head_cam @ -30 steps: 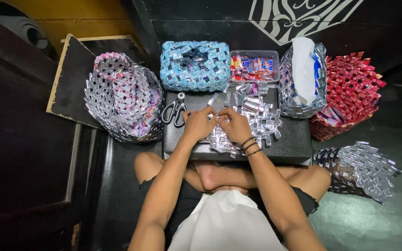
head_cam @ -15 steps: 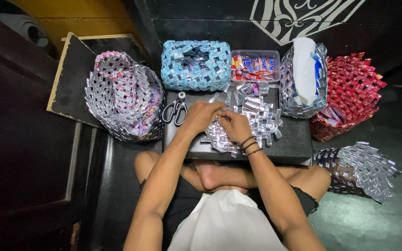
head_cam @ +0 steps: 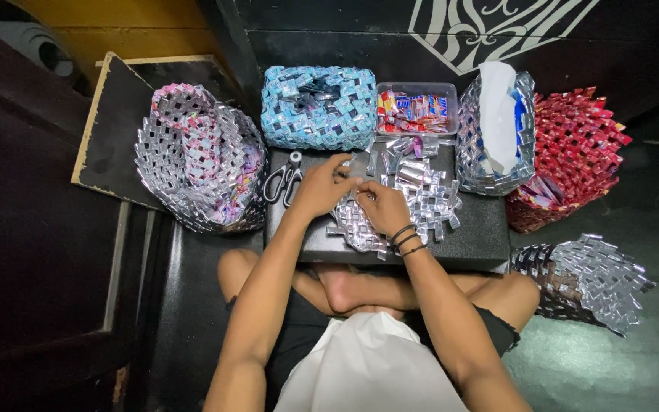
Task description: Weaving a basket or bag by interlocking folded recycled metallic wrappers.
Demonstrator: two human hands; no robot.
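Observation:
On a low black table (head_cam: 474, 236) lies a flat woven mat of folded silver foil strips (head_cam: 421, 202). My left hand (head_cam: 320, 185) and my right hand (head_cam: 381, 206) meet at the mat's left edge, fingers pinched on its strips. The right wrist wears dark bands. Black-handled scissors (head_cam: 284, 181) lie just left of my left hand. Loose silver strips (head_cam: 409, 145) lie behind the mat. I sit cross-legged, with a foot (head_cam: 345, 290) under the table's front edge.
A silver-pink woven basket (head_cam: 196, 156) stands left, a blue woven box (head_cam: 318, 107) behind, a clear tub of coloured wrappers (head_cam: 415, 111) beside it. Right: a silver woven bag with white paper (head_cam: 497, 130), a red woven basket (head_cam: 573, 152), a silver woven piece (head_cam: 593, 278).
My left hand shifted slightly right and down along the mat's edge. Both hands stay pinched on the foil weave. Everything else is unmoved.

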